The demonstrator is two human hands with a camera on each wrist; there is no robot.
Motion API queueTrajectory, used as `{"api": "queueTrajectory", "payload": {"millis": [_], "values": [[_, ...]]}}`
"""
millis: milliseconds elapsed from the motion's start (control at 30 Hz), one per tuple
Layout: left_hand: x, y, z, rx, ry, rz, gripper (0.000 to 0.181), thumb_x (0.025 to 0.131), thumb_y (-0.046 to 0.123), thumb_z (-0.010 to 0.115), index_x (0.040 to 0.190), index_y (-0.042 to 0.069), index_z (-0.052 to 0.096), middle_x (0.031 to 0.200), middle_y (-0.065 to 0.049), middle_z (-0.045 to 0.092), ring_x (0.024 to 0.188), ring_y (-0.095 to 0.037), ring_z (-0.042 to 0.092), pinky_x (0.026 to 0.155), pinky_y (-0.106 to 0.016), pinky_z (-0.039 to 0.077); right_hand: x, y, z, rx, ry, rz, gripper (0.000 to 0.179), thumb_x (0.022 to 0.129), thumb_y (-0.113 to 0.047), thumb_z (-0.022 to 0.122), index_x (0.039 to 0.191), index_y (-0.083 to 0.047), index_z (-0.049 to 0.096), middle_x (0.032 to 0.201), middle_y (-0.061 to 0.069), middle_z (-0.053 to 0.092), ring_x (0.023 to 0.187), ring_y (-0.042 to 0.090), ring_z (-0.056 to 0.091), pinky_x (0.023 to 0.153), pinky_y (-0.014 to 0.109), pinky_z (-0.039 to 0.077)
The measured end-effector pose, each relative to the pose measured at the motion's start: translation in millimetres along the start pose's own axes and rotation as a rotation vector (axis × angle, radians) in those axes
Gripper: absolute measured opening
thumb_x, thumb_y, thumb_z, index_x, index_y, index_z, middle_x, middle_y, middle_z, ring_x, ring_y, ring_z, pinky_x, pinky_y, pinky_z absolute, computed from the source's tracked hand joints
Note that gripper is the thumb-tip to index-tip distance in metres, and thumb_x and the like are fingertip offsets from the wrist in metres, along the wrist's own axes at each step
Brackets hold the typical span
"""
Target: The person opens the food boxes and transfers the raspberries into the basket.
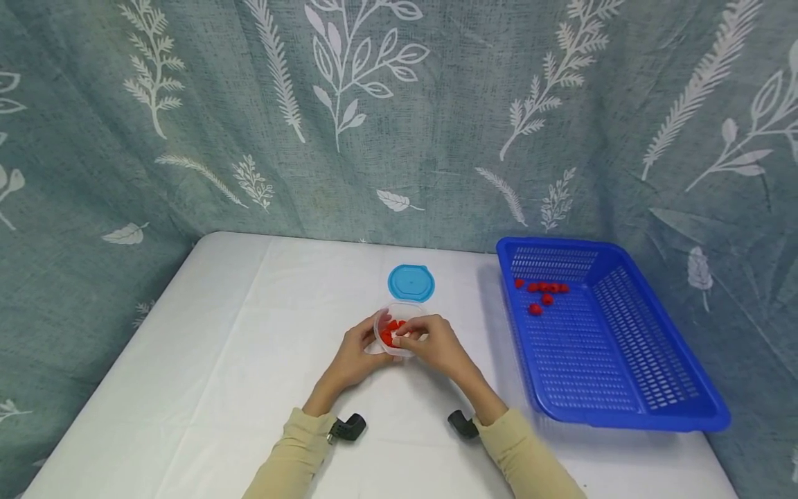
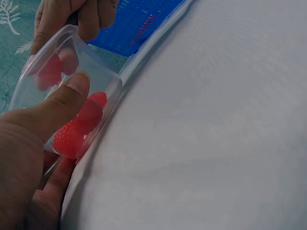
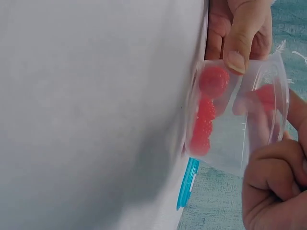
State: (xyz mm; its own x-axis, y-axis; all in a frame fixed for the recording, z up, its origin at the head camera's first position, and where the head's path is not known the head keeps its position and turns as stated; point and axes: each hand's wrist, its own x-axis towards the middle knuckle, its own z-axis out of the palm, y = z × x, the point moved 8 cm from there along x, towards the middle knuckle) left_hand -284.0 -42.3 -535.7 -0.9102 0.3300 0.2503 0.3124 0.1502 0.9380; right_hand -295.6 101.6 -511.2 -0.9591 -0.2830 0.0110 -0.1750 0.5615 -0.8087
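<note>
A clear plastic tub [image 2: 108, 74] stands on the white table, with several red raspberries [image 3: 203, 125] along its bottom. My left hand [image 1: 354, 357] grips the tub from the left, thumb pressed on the near wall and fingers around the far side. Reaching over the rim, my right hand [image 1: 441, 346] has its fingertips inside the tub. In the right wrist view those fingertips pinch one raspberry [image 3: 266, 95] near the mouth, above the others. The tub's wall blurs this berry somewhat. Just behind the tub lies its round blue lid [image 1: 411, 283].
To the right stands a large blue plastic basket [image 1: 586, 384] with slotted walls. Several more raspberries [image 1: 544, 287] lie toward its back left. A green leaf-patterned curtain [image 1: 436, 138] hangs behind the white-covered table [image 1: 249, 333].
</note>
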Motion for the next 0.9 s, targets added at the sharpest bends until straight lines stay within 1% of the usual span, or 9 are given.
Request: {"api": "queueTrajectory", "payload": {"millis": [67,133,200,300,333,400,567,733,900], "values": [[-0.9,5.5,-1.1,-0.006,0.001,-0.005,0.083,0.079,-0.003,0.083,0.150,-0.009,0.041,0.146,-0.032,0.051,0.142,-0.042,0.044,0.116,-0.049,0.039,-2.3,-1,-4,0.016,0.046,-0.016,0.011,0.086,-0.014,0.082,0.092,-0.006,0.079,0.076,0.000,0.069,0.073,0.014,0.058,0.059,0.021,0.049],[-0.2,3.8,-0.4,-0.006,0.002,-0.006,0.082,0.079,-0.005,0.083,0.150,-0.009,0.041,0.146,-0.031,0.051,0.142,-0.042,0.045,0.116,-0.049,0.039,-5.5,-1,-8,0.025,0.098,-0.028,0.010,0.084,-0.014,0.083,0.091,-0.007,0.080,0.079,0.000,0.072,0.074,0.013,0.060,0.059,0.021,0.050],[1.2,-4.0,1.1,-0.002,0.009,-0.003,0.083,0.079,-0.006,0.082,0.150,-0.008,0.041,0.147,-0.030,0.050,0.142,-0.042,0.044,0.116,-0.049,0.039,-9.7,-3,-13,0.027,0.148,-0.040,0.011,0.084,-0.014,0.083,0.092,-0.008,0.080,0.083,0.000,0.074,0.076,0.013,0.062,0.059,0.021,0.051],[4.1,-19.6,3.5,0.009,0.014,-0.007,0.084,0.078,-0.006,0.083,0.151,-0.005,0.041,0.149,-0.027,0.050,0.143,-0.039,0.045,0.117,-0.047,0.038,-16.8,-5,-22,0.045,0.214,-0.055,0.014,0.086,-0.016,0.082,0.095,-0.007,0.081,0.088,0.000,0.076,0.078,0.013,0.064,0.058,0.022,0.052],[4.8,-24.8,3.8,0.012,0.018,-0.008,0.085,0.078,-0.006,0.083,0.152,-0.004,0.042,0.149,-0.025,0.051,0.143,-0.038,0.045,0.117,-0.046,0.039,-19.4,-6,-24,0.057,0.228,-0.059,0.015,0.086,-0.017,0.082,0.097,-0.007,0.081,0.088,0.000,0.076,0.078,0.014,0.065,0.057,0.022,0.052],[4.9,-28.9,3.3,0.011,0.023,-0.007,0.086,0.077,-0.005,0.084,0.152,-0.001,0.043,0.148,-0.023,0.053,0.142,-0.037,0.046,0.116,-0.045,0.040,-23.5,-7,-28,0.085,0.251,-0.070,0.016,0.087,-0.018,0.081,0.098,-0.006,0.081,0.085,0.001,0.075,0.075,0.014,0.064,0.054,0.022,0.050],[4.5,-30.1,2.2,0.017,0.025,-0.005,0.087,0.077,0.002,0.087,0.153,0.005,0.045,0.148,-0.017,0.055,0.142,-0.032,0.048,0.116,-0.041,0.041,-34.0,-11,-35,0.200,0.275,-0.084,0.018,0.088,-0.018,0.081,0.099,-0.004,0.080,0.080,0.006,0.072,0.064,0.012,0.059,0.049,0.020,0.046],[4.2,-31.1,2.5,0.042,0.023,-0.028,0.088,0.077,0.007,0.089,0.154,0.009,0.044,0.148,-0.012,0.056,0.142,-0.027,0.048,0.116,-0.037,0.041,-49.1,-24,-44,0.301,0.268,-0.099,0.019,0.089,-0.017,0.079,0.103,-0.005,0.080,0.087,0.013,0.070,0.054,0.012,0.052,0.045,0.018,0.041],[4.6,-34.6,3.2,0.052,0.021,-0.058,0.090,0.077,0.009,0.089,0.154,0.010,0.044,0.151,-0.009,0.054,0.143,-0.024,0.047,0.116,-0.034,0.041,-63.0,-39,-58,0.343,0.253,-0.120,0.023,0.089,-0.012,0.079,0.109,-0.002,0.078,0.095,0.019,0.071,0.046,0.012,0.049,0.044,0.017,0.033]]}}
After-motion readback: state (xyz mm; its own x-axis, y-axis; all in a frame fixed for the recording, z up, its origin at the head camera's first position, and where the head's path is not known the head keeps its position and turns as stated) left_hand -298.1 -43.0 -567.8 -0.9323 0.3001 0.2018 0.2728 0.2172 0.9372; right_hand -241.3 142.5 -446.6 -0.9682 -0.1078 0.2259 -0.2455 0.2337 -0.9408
